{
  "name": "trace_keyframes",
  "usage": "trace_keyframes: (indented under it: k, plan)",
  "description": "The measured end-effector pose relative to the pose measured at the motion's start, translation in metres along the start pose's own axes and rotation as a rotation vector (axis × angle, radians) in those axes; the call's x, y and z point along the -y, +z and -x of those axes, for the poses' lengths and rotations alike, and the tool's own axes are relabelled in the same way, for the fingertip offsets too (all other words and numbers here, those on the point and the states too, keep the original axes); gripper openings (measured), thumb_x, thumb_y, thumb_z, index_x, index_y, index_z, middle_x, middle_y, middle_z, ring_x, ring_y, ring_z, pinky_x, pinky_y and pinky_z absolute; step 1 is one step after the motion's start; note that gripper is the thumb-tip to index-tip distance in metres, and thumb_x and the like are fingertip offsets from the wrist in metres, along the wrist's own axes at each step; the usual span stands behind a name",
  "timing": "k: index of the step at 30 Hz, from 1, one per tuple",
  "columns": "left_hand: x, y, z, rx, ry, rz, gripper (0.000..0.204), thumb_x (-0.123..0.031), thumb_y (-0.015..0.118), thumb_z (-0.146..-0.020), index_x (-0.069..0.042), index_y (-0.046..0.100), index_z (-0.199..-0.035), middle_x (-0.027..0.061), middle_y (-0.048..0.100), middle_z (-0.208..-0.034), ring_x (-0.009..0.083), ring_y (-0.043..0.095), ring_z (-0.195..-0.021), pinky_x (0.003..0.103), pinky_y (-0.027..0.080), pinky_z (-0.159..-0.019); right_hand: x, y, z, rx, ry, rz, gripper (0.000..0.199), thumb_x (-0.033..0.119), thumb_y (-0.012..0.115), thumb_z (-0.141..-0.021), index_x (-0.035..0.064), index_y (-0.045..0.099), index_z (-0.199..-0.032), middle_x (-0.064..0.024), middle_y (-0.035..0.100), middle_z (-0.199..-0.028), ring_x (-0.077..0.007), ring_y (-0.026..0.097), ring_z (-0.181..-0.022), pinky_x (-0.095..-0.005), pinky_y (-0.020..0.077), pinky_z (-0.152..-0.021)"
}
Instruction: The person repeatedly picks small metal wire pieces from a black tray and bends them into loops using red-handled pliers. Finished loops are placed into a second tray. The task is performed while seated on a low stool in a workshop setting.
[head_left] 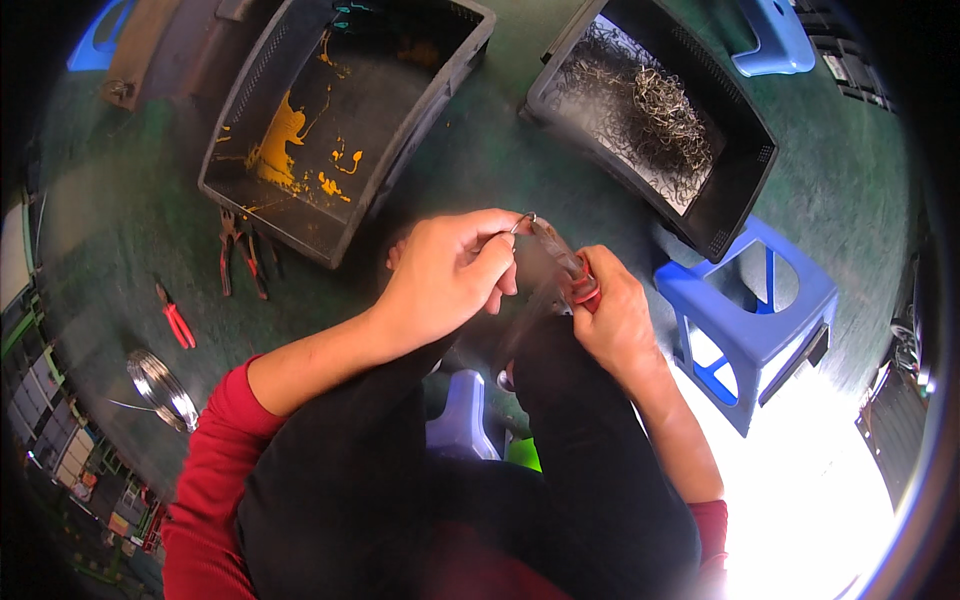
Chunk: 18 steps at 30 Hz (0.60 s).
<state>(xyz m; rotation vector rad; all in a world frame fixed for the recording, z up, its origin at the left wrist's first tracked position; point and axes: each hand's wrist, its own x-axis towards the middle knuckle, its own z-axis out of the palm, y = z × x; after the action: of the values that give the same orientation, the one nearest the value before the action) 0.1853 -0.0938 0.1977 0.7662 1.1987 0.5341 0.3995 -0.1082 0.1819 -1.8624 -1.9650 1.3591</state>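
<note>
My left hand (445,265) pinches a small bent piece of metal wire (523,219) between thumb and forefinger, just in front of my knees. Wrapped around the red handles of a pair of pliers (553,243) is my right hand (615,310). The plier jaws point up and left and meet the wire piece at my left fingertips. Whether the jaws are clamped on it is too small to tell. Beyond my right hand, a black bin (742,195) holds a heap of small bent metal wire pieces (672,118).
A black bin with yellow stains (410,150) stands ahead on the left. Red-handled pliers (178,322), more hand tools (232,255) and a coil of wire (160,388) lie on the green floor (110,240). A blue stool (690,290) stands at the right.
</note>
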Motion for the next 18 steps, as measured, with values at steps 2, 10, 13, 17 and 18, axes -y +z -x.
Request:
trace_keyframes:
  k: [2,10,13,17,18]
  plan:
    - [0.003,-0.006,-0.009,0.056,-0.003,0.000,0.028,-0.013,0.048,-0.100,0.003,0.062,-0.119,0.0061,0.063,-0.074,0.0107,0.060,-0.060,0.023,0.047,-0.055,-0.003,-0.007,-0.002,0.104,0.066,-0.089,0.023,0.015,0.068,-0.087,0.0016,0.059,-0.104,-0.0182,0.065,-0.095,-0.0390,0.062,-0.094,-0.0424,0.0499,-0.078]
    - [0.009,-0.018,-0.022,0.021,-0.126,0.250,0.035,-0.029,0.056,-0.098,-0.002,0.064,-0.120,0.0115,0.068,-0.113,0.0228,0.068,-0.102,0.034,0.053,-0.085,-0.004,-0.022,0.003,0.260,0.151,-0.266,0.036,0.027,0.066,-0.091,0.0022,0.060,-0.117,-0.0201,0.066,-0.102,-0.0351,0.065,-0.096,-0.0391,0.0488,-0.086]
    - [0.009,-0.018,-0.022,0.023,-0.126,0.322,0.035,-0.029,0.057,-0.098,-0.004,0.064,-0.121,0.0098,0.066,-0.120,0.0230,0.064,-0.110,0.037,0.052,-0.087,0.001,-0.024,0.004,0.202,0.098,-0.136,0.033,0.022,0.065,-0.092,0.0011,0.060,-0.117,-0.0168,0.067,-0.102,-0.0288,0.066,-0.094,-0.0359,0.0489,-0.084]
    - [0.011,-0.019,-0.024,0.076,-0.129,0.417,0.035,-0.029,0.059,-0.096,-0.006,0.066,-0.121,0.0083,0.064,-0.125,0.0206,0.059,-0.116,0.039,0.048,-0.089,0.008,-0.021,0.005,0.143,0.065,-0.053,0.032,0.019,0.067,-0.090,0.0017,0.060,-0.116,-0.0165,0.067,-0.102,-0.0320,0.066,-0.094,-0.0373,0.0496,-0.082]
    - [0.011,-0.019,-0.024,0.080,-0.138,0.421,0.034,-0.029,0.060,-0.096,-0.007,0.066,-0.121,0.0078,0.063,-0.125,0.0203,0.058,-0.117,0.040,0.048,-0.090,0.009,-0.020,0.006,0.135,0.067,-0.020,0.032,0.019,0.067,-0.090,0.0021,0.060,-0.116,-0.0164,0.066,-0.102,-0.0330,0.066,-0.094,-0.0380,0.0495,-0.082]
